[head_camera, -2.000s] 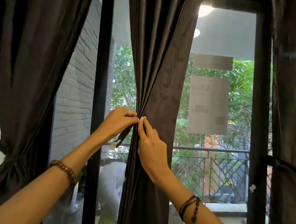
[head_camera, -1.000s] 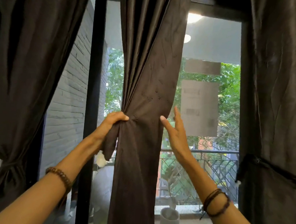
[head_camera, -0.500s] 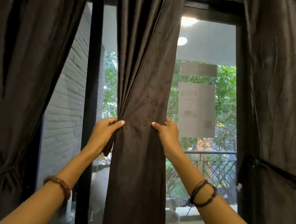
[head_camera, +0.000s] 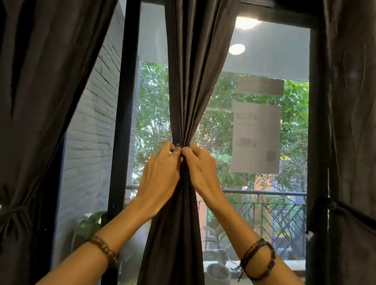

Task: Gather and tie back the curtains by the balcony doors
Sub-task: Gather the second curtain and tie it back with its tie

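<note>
Beyond the glass balcony door (head_camera: 267,146), a railing (head_camera: 267,192) and green trees show. Hanging at centre, the middle curtain (head_camera: 187,77) is cinched into a narrow waist. Left hand (head_camera: 159,180) and right hand (head_camera: 199,175) both clench that gathered fabric, fingertips nearly touching. Left curtain (head_camera: 33,90) hangs already tied.

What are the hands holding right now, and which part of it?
Both the left hand and right hand pinch the middle curtain at its gathered waist, fingers meeting around the bunched folds.
</note>
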